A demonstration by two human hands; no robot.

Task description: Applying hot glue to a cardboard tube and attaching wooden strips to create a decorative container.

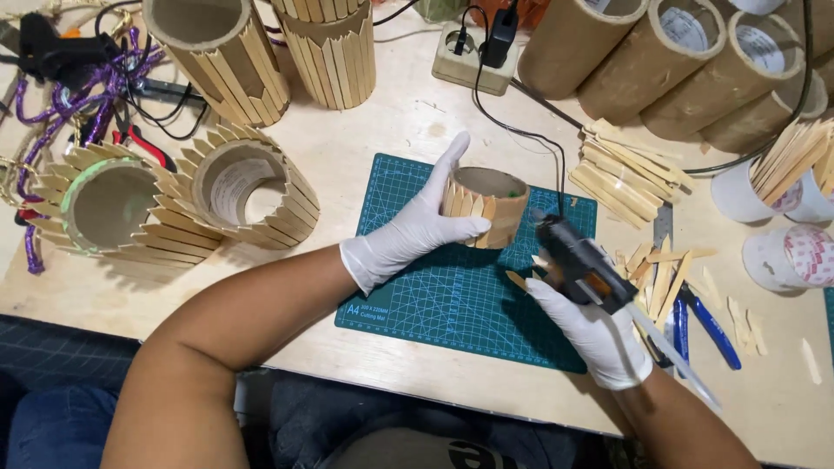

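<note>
- Two gloved hands are what I see in the head view, both over a green cutting mat (452, 295) on the pale worktop (391, 122).
- Containers: white cups (747, 195) at the right edge hold bundles of wooden sticks (795, 152); a short cardboard tube (484, 206), hollow inside, stands upright on the mat with sticks fixed round part of its wall.
- Around: two finished stick-clad rings (248, 195) sit to the left, taller clad tubes (228, 52) behind them, bare cardboard tubes (660, 61) at the upper right, tape rolls (790, 256) beside the cups.
- A loose pile of sticks (621, 174) lies right of the mat, with blue-handled cutters (708, 326) nearer me; a power strip (473, 56) feeds a black cable across the worktop.
- My left hand (408, 230) has its grip closed round the short tube's left side, fingers on the rim.
- My right hand (591, 326) grips a black glue gun (573, 256), its nozzle just beside the tube's right wall; whether it touches I cannot tell.
</note>
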